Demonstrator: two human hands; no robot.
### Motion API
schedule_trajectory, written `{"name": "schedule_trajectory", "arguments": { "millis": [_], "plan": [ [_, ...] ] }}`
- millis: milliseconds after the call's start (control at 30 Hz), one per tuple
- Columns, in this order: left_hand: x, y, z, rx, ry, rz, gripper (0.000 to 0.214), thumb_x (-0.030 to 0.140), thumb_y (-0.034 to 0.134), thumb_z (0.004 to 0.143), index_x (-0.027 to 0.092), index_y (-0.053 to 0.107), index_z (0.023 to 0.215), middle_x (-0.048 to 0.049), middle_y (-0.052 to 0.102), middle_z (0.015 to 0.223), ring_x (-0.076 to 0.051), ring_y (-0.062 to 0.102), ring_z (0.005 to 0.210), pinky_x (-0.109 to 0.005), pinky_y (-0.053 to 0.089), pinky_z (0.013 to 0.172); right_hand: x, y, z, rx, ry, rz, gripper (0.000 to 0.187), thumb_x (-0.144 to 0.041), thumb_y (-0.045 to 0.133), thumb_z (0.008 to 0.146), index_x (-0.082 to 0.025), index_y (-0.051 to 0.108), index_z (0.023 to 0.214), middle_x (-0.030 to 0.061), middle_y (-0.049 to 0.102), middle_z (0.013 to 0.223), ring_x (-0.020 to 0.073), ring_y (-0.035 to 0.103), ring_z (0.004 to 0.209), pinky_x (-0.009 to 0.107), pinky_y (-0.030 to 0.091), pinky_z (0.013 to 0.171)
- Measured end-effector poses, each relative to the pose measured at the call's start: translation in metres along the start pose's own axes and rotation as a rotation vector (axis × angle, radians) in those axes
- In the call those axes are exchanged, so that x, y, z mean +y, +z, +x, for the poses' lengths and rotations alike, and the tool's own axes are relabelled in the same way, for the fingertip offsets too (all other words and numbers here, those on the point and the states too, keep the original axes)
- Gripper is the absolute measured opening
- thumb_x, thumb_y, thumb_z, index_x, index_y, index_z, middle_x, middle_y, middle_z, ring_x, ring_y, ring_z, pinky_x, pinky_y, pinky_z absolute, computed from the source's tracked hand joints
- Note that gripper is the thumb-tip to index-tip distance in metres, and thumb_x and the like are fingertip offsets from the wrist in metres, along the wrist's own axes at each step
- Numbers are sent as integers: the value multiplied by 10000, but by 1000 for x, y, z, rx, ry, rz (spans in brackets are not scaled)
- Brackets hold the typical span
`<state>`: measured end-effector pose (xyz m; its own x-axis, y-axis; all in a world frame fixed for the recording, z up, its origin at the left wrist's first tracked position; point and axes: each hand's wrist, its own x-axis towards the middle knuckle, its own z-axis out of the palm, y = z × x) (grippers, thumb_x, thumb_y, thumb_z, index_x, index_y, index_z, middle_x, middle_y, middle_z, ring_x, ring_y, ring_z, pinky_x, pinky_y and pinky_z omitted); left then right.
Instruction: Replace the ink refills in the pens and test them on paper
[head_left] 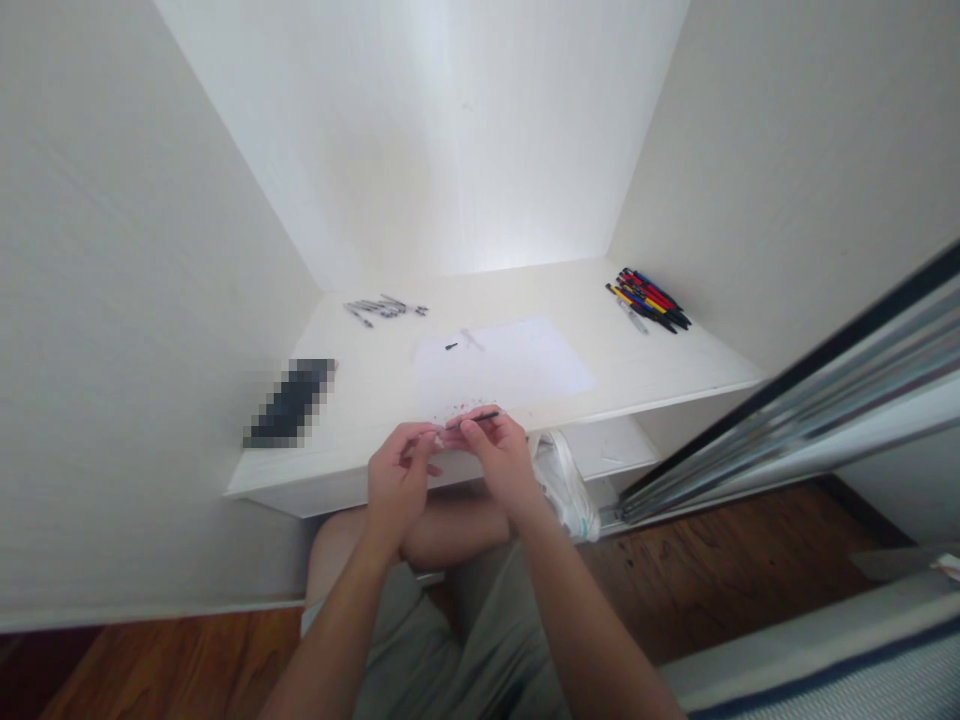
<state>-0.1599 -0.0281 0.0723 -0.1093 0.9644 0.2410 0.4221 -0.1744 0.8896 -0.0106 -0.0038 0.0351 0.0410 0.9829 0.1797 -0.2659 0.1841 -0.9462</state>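
Note:
My right hand (499, 448) holds a slim black pen part (486, 416) between thumb and fingers, just over the shelf's front edge. Its tip points left, toward my left hand (403, 468). The fingers of my left hand are pinched near that tip on something small and pale that I cannot make out. Behind my hands a white paper sheet (517, 370) lies flat on the shelf. On it rest a small black piece (451, 346) and some clear, thin pieces (471, 340). Tiny dark and reddish bits (466, 407) are scattered by the paper's near edge.
Several clear, thin pen pieces (382, 308) lie at the back left. A pile of red, yellow, blue and black pens (651, 298) sits at the right, beside a clear pen (632, 317). A blurred dark object (291, 405) lies left. White walls enclose the shelf; a white shoe (564, 485) is below.

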Motion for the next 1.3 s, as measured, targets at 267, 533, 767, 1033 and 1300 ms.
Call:
{"name": "schedule_trajectory", "arguments": {
  "millis": [267, 533, 767, 1033, 1300],
  "plan": [
    [-10, -4, -5, -14, 121, -21, 286, 418, 575, 1020, 188, 738, 975, -56, 734, 977, -148, 712, 771, -225, 616, 600, 3, -2, -10, 29, 50, 81, 347, -561, 767, 875, -244, 692, 993, 74, 790, 1011, 275, 763, 986, 488, 626, 943],
    [-12, -4, -5, -25, 232, 4, 242, 375, 587, 1040, 203, 748, 986, -38, 723, 973, -129, 707, 759, -203, 610, 590, -2, 2, -13, 5, 10, 37, 257, -480, 791, 873, -234, 750, 938, 70, 794, 986, 259, 744, 967, 464, 607, 949],
    [2, -10, -9, 8, 274, 8, 149, 332, 632, 1022, 231, 736, 985, -26, 698, 980, -120, 699, 812, -169, 581, 576, -9, 2, -19, -3, 84, 76, 196, -402, 855, 834, -229, 798, 907, 58, 805, 925, 242, 759, 888, 439, 612, 915],
    [21, -24, 19, -121, 378, 123, 131, 332, 705, 938, 238, 741, 1020, -46, 712, 1094, -170, 703, 941, -232, 601, 708, -21, 17, -23, 105, 248, 573, 222, -281, 956, 708, -201, 771, 802, 18, 782, 814, 113, 708, 731, 219, 590, 708],
    [-2, -30, 189, -101, 79, 675, 362, 401, 660, 924, 151, 738, 1173, -126, 770, 1090, -299, 726, 998, -439, 530, 1004, -49, -2, -8, 308, 216, 664, 334, -248, 1007, 613, -199, 748, 816, 10, 779, 841, 48, 618, 604, 137, 521, 554]
  ]
}}
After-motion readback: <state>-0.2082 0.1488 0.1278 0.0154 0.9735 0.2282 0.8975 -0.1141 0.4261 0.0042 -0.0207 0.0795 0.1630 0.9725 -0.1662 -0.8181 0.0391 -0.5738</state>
